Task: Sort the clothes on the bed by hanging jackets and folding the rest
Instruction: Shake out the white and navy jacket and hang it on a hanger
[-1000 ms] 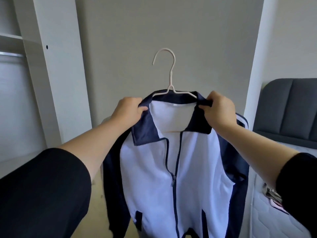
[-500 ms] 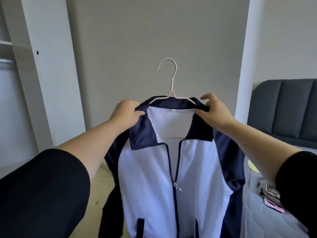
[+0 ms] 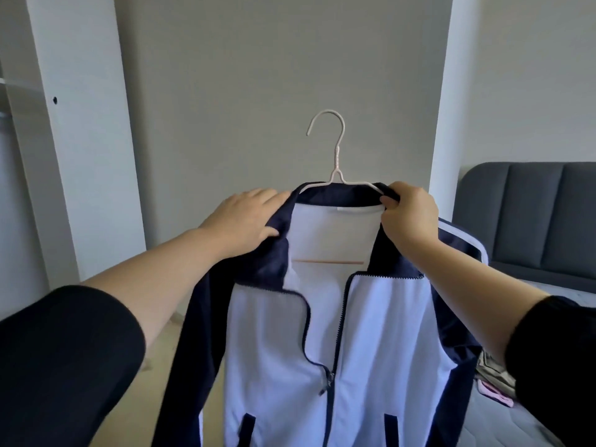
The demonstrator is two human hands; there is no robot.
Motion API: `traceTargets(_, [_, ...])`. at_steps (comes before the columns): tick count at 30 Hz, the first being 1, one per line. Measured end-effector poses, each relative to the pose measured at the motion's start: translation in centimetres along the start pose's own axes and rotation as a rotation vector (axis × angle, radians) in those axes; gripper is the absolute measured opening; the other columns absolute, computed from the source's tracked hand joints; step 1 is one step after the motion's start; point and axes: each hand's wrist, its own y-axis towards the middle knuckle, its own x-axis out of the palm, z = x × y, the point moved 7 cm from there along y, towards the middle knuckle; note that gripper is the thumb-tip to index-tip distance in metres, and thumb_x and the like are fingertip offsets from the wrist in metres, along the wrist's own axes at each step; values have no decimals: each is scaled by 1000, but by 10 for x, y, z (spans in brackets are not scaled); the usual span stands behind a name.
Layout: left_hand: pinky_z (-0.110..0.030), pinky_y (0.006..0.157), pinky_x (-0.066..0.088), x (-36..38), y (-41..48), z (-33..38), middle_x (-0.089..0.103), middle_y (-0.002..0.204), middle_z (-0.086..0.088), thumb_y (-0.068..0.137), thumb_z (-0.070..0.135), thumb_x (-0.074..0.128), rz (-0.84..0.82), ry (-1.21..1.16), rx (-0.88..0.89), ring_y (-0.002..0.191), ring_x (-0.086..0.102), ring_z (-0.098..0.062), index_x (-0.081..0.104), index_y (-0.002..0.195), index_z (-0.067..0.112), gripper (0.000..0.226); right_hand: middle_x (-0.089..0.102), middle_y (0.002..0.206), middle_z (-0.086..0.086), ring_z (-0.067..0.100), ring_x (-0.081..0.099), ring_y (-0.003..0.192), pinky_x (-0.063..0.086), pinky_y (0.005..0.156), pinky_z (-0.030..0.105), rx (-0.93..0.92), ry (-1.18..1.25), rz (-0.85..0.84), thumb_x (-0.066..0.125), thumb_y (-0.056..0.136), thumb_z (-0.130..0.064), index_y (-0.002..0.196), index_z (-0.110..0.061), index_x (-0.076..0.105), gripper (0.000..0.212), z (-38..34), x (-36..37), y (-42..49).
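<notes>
The left hand (image 3: 245, 217) has let go of the collar (image 3: 335, 194) and now lies flat, smoothing the jacket (image 3: 380, 333) at its shoulder. The right hand (image 3: 408, 217) still pinches collar and hanger (image 3: 336, 158), holding it up, ready to hang.

There is one jacket (image 3: 380, 333), white and dark blue. It has one zipper (image 3: 329, 379) and two dark pockets (image 3: 246, 429). There is one hanger (image 3: 337, 156). There are two hands, the left hand (image 3: 245, 221) and the right hand (image 3: 408, 217), and two black sleeves (image 3: 58, 366). There is one bed (image 3: 503, 427) with one grey headboard (image 3: 532, 214). On the bed there is one pink thing (image 3: 493, 393).
</notes>
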Motion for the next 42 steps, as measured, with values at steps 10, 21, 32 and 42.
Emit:
traceTargets(10, [-29, 72, 39, 0, 19, -6, 56, 79, -7, 92, 16, 58, -372, -796, -352, 73, 50, -17, 60, 92, -9, 25, 60, 79, 9, 22, 39, 72, 16, 59, 29, -176, 35, 143, 51, 88, -1, 85, -2, 61, 10, -10, -14, -12])
traceTargets(21, [-24, 53, 33, 2, 9, -2, 49, 58, 6, 87, 14, 63, 31, -566, -377, 57, 44, -11, 51, 60, 23, 30, 68, 90, -2, 13, 61, 82, 42, 68, 18, -16, 271, -478, 67, 86, -26, 98, -20, 69, 14, -13, 15, 2])
traceTargets(32, [-33, 53, 28, 10, -6, 8, 46, 59, -3, 88, 18, 64, 142, -330, -275, 61, 44, -31, 43, 75, 13, 26, 56, 68, 15, 32, 49, 64, 39, 55, 37, -633, -92, 110, 67, 72, 7, 67, 2, 63, 8, -54, -3, -35])
traceTargets(42, [-33, 53, 31, 29, -26, 6, 55, 63, -16, 87, 9, 61, 250, -366, -424, 59, 43, -33, 48, 76, 8, 17, 38, 55, -1, 21, 34, 62, 28, 48, 20, 1, -4, -462, 44, 96, -13, 56, -15, 38, 41, 40, 27, -17])
